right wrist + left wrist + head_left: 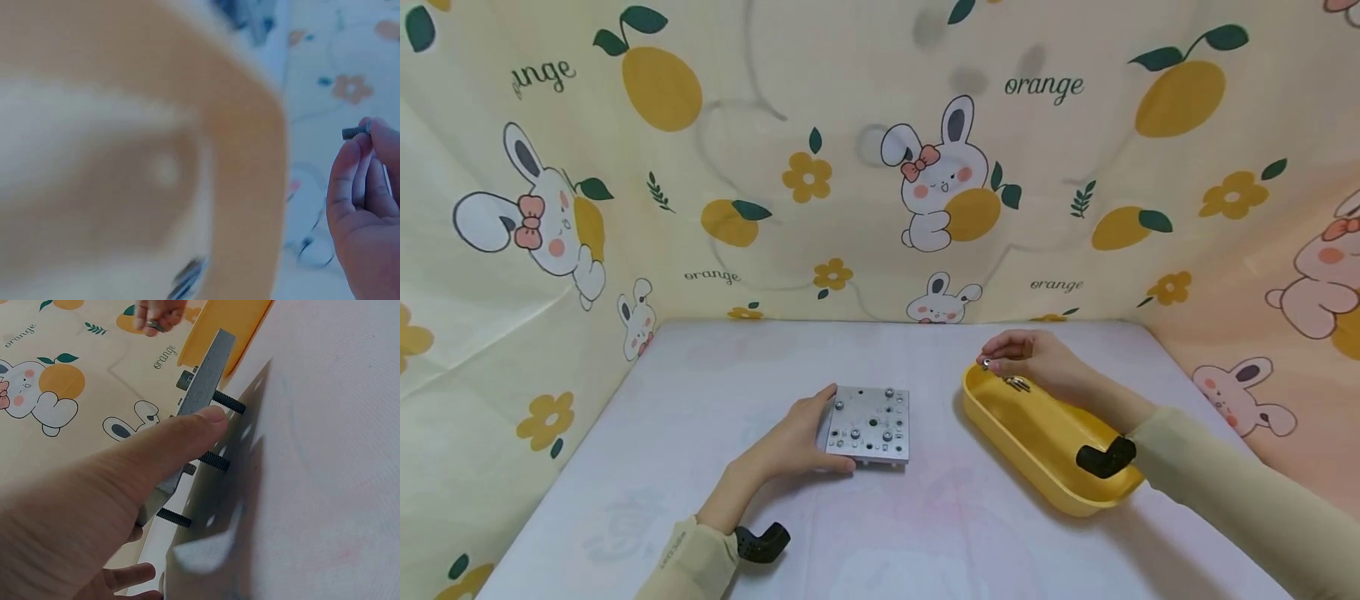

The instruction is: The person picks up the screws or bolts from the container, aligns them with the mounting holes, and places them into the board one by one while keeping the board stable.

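two hands are at work on the white table [700, 417]. the left hand [790, 446] steadies a square metal plate [870, 425] near the middle of the table, thumb curled over its near edge and fingers along its left side. the right hand [1037, 358] hovers over the far end of a yellow tray [1037, 454], pinching a small screw [355, 132] between thumb and fingertips; more small metal pieces [1017, 383] lie in the tray just beneath it.

the screw looks hard, light and smooth, so it would likely slip or roll if the pinch loosened; holding it by the head end leaves the thread free. the plate looks stiff and fairly heavy for its size, and it sits raised on black screws poking through its underside, so it could rock; gripping its edges, as the left hand does, seems the safest hold.

the head view shows the whole layout and the screw heads on top of the plate. only the left wrist view shows the black screw shanks [229, 402] under the plate and the thumb [181, 434] pressed on its edge. only the right wrist view shows the pinched screw clearly; the tray there is a blur.
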Action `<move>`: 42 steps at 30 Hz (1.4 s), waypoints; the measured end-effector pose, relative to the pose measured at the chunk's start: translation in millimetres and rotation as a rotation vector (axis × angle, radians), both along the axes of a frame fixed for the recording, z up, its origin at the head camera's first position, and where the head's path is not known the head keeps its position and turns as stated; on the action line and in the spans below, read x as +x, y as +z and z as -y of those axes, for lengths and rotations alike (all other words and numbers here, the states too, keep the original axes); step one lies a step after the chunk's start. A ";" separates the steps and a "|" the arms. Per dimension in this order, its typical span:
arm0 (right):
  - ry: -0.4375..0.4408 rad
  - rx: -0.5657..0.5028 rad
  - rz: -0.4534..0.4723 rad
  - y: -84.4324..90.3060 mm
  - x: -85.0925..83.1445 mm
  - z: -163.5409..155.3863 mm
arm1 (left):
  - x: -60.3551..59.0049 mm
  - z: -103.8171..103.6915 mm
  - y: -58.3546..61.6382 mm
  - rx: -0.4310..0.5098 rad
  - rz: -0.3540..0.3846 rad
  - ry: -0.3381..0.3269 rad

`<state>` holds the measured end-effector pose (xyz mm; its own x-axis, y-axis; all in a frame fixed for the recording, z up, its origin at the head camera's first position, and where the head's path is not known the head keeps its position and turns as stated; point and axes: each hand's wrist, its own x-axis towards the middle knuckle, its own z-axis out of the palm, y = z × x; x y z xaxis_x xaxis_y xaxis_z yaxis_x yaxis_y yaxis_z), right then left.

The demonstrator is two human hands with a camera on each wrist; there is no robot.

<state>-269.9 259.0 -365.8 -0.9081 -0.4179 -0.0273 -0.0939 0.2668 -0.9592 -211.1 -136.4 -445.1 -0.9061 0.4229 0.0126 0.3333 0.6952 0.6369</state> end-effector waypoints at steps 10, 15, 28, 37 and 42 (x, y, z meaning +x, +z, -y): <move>-0.049 -0.170 0.055 20.8 29.4 53.9 | 0.9 -0.1 1.8 -0.006 -0.005 0.005; -0.128 -0.323 0.112 15.7 41.7 84.5 | 1.7 0.4 1.0 -0.004 0.003 0.005; -0.221 -0.455 0.154 -29.0 69.4 153.3 | -1.0 3.3 2.0 -0.002 -0.003 -0.021; -0.059 -0.322 0.047 -51.9 68.1 162.5 | -0.4 3.5 3.7 0.013 0.001 -0.028; -0.013 -0.269 0.019 -59.8 63.2 161.0 | -0.7 3.4 4.5 0.004 0.001 -0.031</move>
<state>-206.7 98.1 -425.5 -0.9137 -0.4009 0.0666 -0.0739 0.0028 -0.9973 -211.9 -139.8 -440.6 -0.8924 0.4510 0.0133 0.3541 0.6819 0.6401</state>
